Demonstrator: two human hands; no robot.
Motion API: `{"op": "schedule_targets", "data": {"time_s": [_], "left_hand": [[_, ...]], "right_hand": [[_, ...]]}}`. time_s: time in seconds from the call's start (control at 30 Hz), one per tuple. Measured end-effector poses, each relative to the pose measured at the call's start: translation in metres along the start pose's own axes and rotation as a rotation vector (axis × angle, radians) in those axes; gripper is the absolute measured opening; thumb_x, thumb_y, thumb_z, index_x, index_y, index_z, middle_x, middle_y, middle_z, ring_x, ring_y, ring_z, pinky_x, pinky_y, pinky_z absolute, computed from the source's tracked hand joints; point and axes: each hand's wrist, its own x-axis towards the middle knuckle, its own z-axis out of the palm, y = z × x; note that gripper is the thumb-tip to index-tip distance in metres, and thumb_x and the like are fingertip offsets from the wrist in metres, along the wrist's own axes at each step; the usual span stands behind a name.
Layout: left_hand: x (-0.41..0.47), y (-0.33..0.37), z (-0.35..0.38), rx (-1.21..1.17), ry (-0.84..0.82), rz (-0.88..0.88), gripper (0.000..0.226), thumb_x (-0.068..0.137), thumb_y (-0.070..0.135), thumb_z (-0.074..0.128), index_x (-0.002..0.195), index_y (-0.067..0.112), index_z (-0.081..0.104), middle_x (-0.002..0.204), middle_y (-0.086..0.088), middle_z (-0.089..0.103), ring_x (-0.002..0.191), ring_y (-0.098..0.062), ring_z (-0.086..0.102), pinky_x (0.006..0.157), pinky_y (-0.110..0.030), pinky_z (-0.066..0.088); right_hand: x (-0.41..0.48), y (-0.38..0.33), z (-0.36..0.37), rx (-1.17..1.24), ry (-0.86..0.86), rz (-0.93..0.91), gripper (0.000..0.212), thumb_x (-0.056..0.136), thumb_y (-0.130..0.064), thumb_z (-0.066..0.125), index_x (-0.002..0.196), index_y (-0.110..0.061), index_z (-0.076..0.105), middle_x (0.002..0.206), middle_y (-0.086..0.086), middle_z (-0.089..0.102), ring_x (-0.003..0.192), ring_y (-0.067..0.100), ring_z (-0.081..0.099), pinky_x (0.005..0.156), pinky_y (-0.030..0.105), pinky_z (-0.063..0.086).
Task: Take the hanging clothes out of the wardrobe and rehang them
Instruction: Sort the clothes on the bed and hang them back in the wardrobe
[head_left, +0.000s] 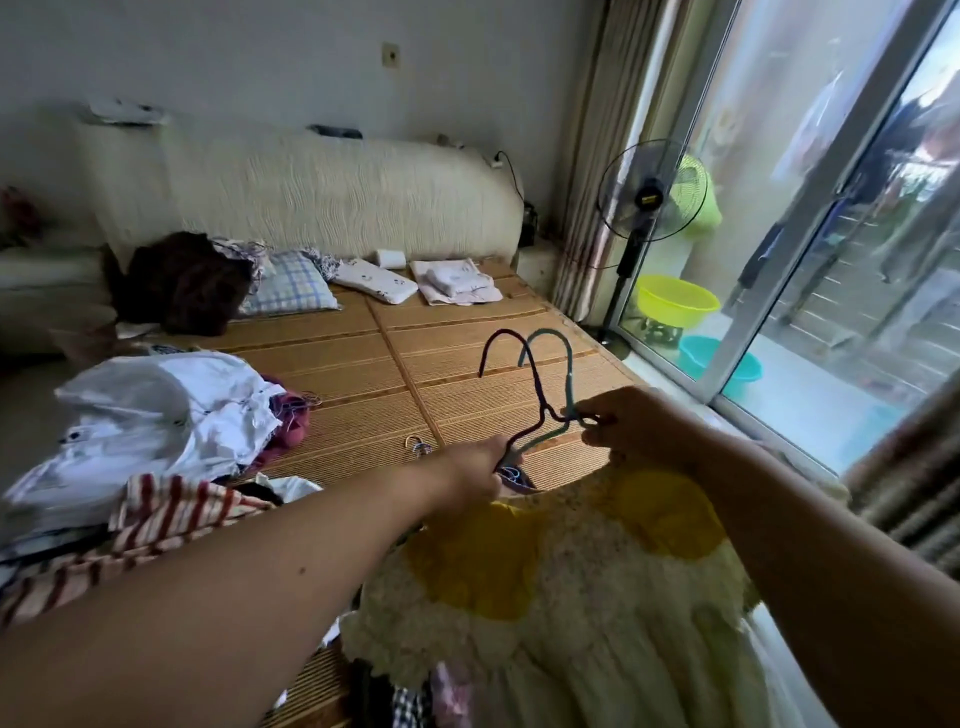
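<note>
Broadly, the bed (415, 364) fills the view, and its woven mat carries everything I care about. On its left side sits a loose pile of clothes (156, 426), white and striped pieces heaped together. Nearer me, between the two forearms, lies a cream and yellow dress (597, 561), spread flat with its neckline towards the hands. I judge it light, soft and floppy, with lacy trim that could snag on a wire end, so I would take it by the shoulders or neckline, not by the skirt. Just above its neckline two wire hangers (540, 397) are held up together, one purple and one green, hooks pointing upward and overlapping. They look thin, stiff and light, and I expect them to tangle in each other; the shoulder bends seem the surest places to hold them. The left hand (470, 470) has its fingers pinched on the lower left arms of the hangers, right over the neckline. The right hand (634, 426) pinches the opposite shoulder, where the wires cross, with thumb and fingers (605, 418) closed tightly.
</note>
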Motion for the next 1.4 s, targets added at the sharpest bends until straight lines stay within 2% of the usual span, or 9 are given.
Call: {"op": "schedule_targets", "data": {"time_s": [0.13,0.2,0.37,0.6,0.7,0.87,1.0,1.17,1.4], "left_hand": [[0.038,-0.028,0.026,0.060,-0.004,-0.087,0.046,0.092,0.015,0.043,0.136,0.022,0.036,0.135,-0.012,0.051,0.116,-0.027,0.050,0.083,-0.027,0.036],[0.061,-0.043,0.039,0.041,0.016,-0.148,0.047,0.091,0.015,0.043,0.138,0.023,0.036,0.136,-0.011,0.051,0.119,-0.028,0.050,0.084,-0.026,0.037],[0.138,-0.071,0.069,-0.147,0.155,-0.327,0.035,0.092,0.022,0.050,0.126,0.027,0.051,0.125,-0.004,0.059,0.112,-0.020,0.054,0.087,-0.026,0.042],[0.265,-0.074,0.092,-0.731,0.753,-0.665,0.019,0.087,0.032,0.062,0.070,0.026,0.057,0.069,0.006,0.054,0.079,-0.025,0.056,0.072,-0.027,0.042],[0.295,-0.092,0.093,-0.753,0.800,-0.714,0.016,0.071,0.043,0.071,0.074,0.031,0.061,0.074,0.004,0.064,0.080,-0.027,0.065,0.077,-0.048,0.054],[0.325,-0.124,0.093,-0.768,0.827,-0.699,0.004,0.076,0.032,0.067,0.073,0.030,0.065,0.072,0.004,0.071,0.072,-0.013,0.068,0.072,-0.033,0.055],[0.334,-0.151,0.108,-0.885,0.830,-0.666,0.022,0.093,0.000,0.050,0.091,0.016,0.066,0.075,0.004,0.069,0.062,0.001,0.064,0.061,-0.017,0.053],[0.330,-0.215,0.138,-0.859,0.903,-0.769,0.032,0.094,0.000,0.047,0.082,0.025,0.063,0.079,0.000,0.073,0.070,-0.009,0.067,0.085,-0.039,0.052],[0.353,-0.287,0.171,-0.908,0.846,-0.793,0.023,0.090,0.016,0.049,0.075,0.025,0.064,0.074,0.001,0.072,0.081,-0.020,0.069,0.089,-0.040,0.052]], "right_hand": [[0.043,0.029,0.050,0.078,-0.041,0.001,0.029,0.090,-0.025,0.060,0.115,-0.039,0.063,0.069,-0.015,0.056,0.063,0.007,0.053,0.051,0.013,0.040],[0.069,0.047,0.077,0.150,-0.051,-0.012,0.032,0.091,-0.022,0.059,0.120,-0.034,0.063,0.060,-0.018,0.047,0.063,0.008,0.050,0.056,0.021,0.039],[0.148,0.093,0.143,0.299,-0.153,-0.102,0.033,0.090,-0.019,0.057,0.119,-0.033,0.064,0.079,-0.003,0.055,0.064,0.010,0.050,0.056,0.021,0.034],[0.268,0.140,0.231,0.348,-0.396,-0.279,0.033,0.086,-0.020,0.057,0.117,-0.028,0.062,0.097,0.007,0.069,0.090,0.025,0.063,0.071,0.030,0.044],[0.310,0.150,0.250,0.387,-0.477,-0.325,0.021,0.086,-0.017,0.056,0.104,-0.020,0.065,0.082,0.004,0.062,0.079,0.023,0.059,0.063,0.027,0.040],[0.345,0.150,0.280,0.545,-0.645,-0.408,0.019,0.086,-0.013,0.060,0.104,-0.014,0.067,0.081,0.001,0.060,0.075,0.011,0.050,0.068,0.028,0.041],[0.373,0.161,0.299,0.751,-0.694,-0.213,0.027,0.080,0.002,0.057,0.093,-0.021,0.066,0.074,-0.009,0.060,0.066,0.008,0.052,0.069,0.025,0.043],[0.437,0.182,0.344,0.435,-0.560,-0.135,0.043,0.091,-0.017,0.054,0.134,-0.017,0.048,0.116,0.006,0.064,0.108,0.026,0.059,0.090,0.031,0.045],[0.501,0.178,0.448,0.132,-0.595,-0.141,0.050,0.093,-0.029,0.048,0.139,-0.012,0.035,0.126,0.019,0.056,0.114,0.033,0.054,0.078,0.026,0.037]]}}
